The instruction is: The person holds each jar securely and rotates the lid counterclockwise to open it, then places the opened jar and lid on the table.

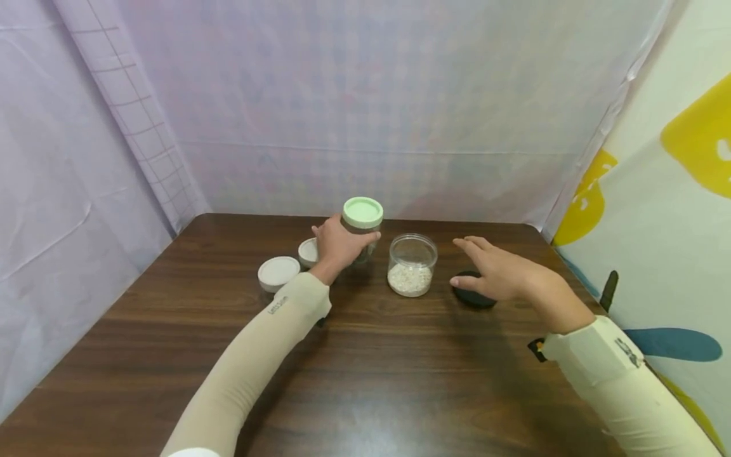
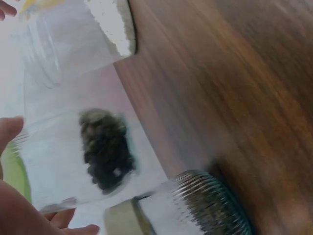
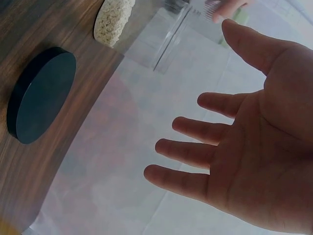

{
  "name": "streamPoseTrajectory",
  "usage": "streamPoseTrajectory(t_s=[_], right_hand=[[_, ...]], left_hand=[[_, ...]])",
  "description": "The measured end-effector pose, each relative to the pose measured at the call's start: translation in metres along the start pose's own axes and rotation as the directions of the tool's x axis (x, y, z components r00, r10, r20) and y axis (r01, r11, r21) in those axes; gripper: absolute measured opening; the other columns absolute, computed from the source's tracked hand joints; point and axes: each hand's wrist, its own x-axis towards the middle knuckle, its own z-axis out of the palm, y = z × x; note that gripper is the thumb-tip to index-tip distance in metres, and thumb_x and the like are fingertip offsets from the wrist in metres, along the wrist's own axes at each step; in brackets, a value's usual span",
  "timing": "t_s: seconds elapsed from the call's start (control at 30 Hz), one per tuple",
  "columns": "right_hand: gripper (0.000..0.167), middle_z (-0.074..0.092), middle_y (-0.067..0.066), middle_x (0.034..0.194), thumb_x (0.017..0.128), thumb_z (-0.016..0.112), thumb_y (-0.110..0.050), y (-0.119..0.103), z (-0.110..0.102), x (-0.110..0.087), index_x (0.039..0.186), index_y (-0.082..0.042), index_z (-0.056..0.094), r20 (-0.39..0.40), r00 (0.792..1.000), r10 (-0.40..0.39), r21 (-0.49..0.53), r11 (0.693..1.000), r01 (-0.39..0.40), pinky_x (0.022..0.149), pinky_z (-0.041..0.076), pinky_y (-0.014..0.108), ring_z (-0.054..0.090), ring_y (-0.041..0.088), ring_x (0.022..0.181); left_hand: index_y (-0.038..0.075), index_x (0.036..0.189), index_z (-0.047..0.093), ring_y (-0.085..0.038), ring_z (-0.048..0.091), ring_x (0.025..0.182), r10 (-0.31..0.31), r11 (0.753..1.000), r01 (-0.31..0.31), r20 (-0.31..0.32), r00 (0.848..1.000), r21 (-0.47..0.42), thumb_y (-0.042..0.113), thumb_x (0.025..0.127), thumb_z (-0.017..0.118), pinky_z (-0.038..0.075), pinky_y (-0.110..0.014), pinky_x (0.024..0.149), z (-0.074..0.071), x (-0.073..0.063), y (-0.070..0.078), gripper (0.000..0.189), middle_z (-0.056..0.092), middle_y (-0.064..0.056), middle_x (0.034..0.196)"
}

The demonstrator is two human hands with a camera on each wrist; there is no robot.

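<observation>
Pale sleeves (image 1: 248, 371) stretch forward over the table (image 1: 365, 387); the left hand (image 1: 339, 244) curls thumb and fingers round the green-lidded jar (image 1: 363, 217), just left of the open jar of pale flakes (image 1: 412, 278), while the right hand (image 1: 495, 273), fingers spread apart, hovers near the black lid (image 1: 477, 299).

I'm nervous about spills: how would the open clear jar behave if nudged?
The clear jar would probably slide rather than tip, being squat with its pale flakes lying low. Its open top means they might spill if it tilts. Its smooth walls could feel slippery.
</observation>
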Motion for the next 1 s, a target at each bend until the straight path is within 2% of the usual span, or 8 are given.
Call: streamPoseTrajectory(t_s=[0.1,0.17,0.23,0.5,0.7,0.8,0.9,1.0], right_hand=[[0.086,0.007,0.026,0.166,0.101,0.052,-0.055,-0.001,-0.002,0.000,0.162,-0.008,0.013,0.001,1.000,0.001,-0.001,1.000,-0.001,0.111,0.033,0.067,0.024,0.051,0.148],[0.086,0.007,0.026,0.166,0.102,0.053,-0.054,-0.001,-0.003,0.000,0.162,-0.008,0.013,0.001,1.000,-0.002,-0.008,1.000,0.002,0.111,0.033,0.067,0.024,0.051,0.148],[0.085,0.007,0.027,0.166,0.102,0.053,-0.053,-0.002,-0.004,0.000,0.162,-0.007,0.013,-0.004,1.000,-0.006,-0.013,1.000,0.005,0.111,0.033,0.067,0.024,0.051,0.148],[0.084,0.013,0.024,0.166,0.102,0.054,-0.052,-0.009,-0.009,0.001,0.162,-0.008,0.015,-0.077,0.996,-0.051,-0.002,0.999,0.051,0.113,0.033,0.065,0.028,0.047,0.148],[0.081,0.022,0.021,0.164,0.101,0.054,-0.053,-0.022,-0.021,-0.001,0.161,-0.011,0.020,-0.182,0.979,-0.090,-0.014,0.996,0.089,0.112,0.035,0.063,0.031,0.043,0.147],[0.076,0.031,0.017,0.160,0.101,0.051,-0.055,-0.030,-0.025,-0.002,0.159,-0.012,0.027,-0.280,0.952,-0.121,-0.019,0.993,0.120,0.110,0.039,0.061,0.040,0.039,0.142],[0.069,0.043,0.013,0.151,0.103,0.046,-0.056,-0.040,-0.028,-0.004,0.156,-0.013,0.035,-0.374,0.915,-0.152,-0.024,0.988,0.154,0.098,0.048,0.054,0.055,0.031,0.122],[0.062,0.049,0.010,0.144,0.104,0.045,-0.054,-0.053,-0.030,-0.009,0.152,-0.014,0.041,-0.433,0.884,-0.173,-0.027,0.984,0.179,0.090,0.050,0.050,0.059,0.027,0.106]], left_hand=[[0.009,0.136,0.057,-0.031,0.060,0.122,0.036,0.994,-0.039,-0.031,0.999,-0.098,0.049,0.078,0.084,0.030,-0.055,0.119,-0.003,-0.001,0.003,0.076,0.066,-0.011,0.127],[0.010,0.135,0.058,-0.029,0.061,0.118,0.060,0.986,-0.067,-0.052,0.997,-0.154,0.048,0.078,0.084,0.045,-0.050,0.108,-0.007,-0.001,0.006,0.074,0.066,-0.011,0.125],[0.010,0.135,0.058,-0.028,0.063,0.114,0.084,0.976,-0.096,-0.069,0.994,-0.198,0.048,0.077,0.085,0.053,-0.047,0.095,-0.011,-0.002,0.007,0.074,0.066,-0.010,0.124],[0.010,0.141,0.049,-0.028,0.060,0.116,0.148,0.938,-0.158,-0.055,0.987,-0.307,0.048,0.082,0.080,0.053,-0.049,0.092,-0.026,-0.012,0.016,0.077,0.060,-0.011,0.131],[0.010,0.140,0.050,-0.025,0.062,0.114,0.259,0.894,-0.245,-0.013,0.966,-0.375,0.040,0.082,0.083,0.055,-0.046,0.091,-0.025,-0.037,0.031,0.074,0.061,-0.009,0.130],[0.009,0.138,0.050,-0.022,0.063,0.114,0.298,0.877,-0.261,0.029,0.954,-0.404,0.037,0.081,0.085,0.056,-0.042,0.093,-0.022,-0.052,0.038,0.073,0.062,-0.008,0.128],[0.008,0.138,0.049,-0.020,0.065,0.113,0.317,0.865,-0.253,0.083,0.945,-0.434,0.035,0.079,0.087,0.056,-0.039,0.093,-0.019,-0.066,0.044,0.075,0.062,-0.008,0.128],[0.008,0.138,0.049,-0.019,0.067,0.111,0.327,0.870,-0.242,0.134,0.936,-0.429,0.036,0.078,0.089,0.058,-0.036,0.091,-0.015,-0.078,0.049,0.077,0.062,-0.007,0.127]])
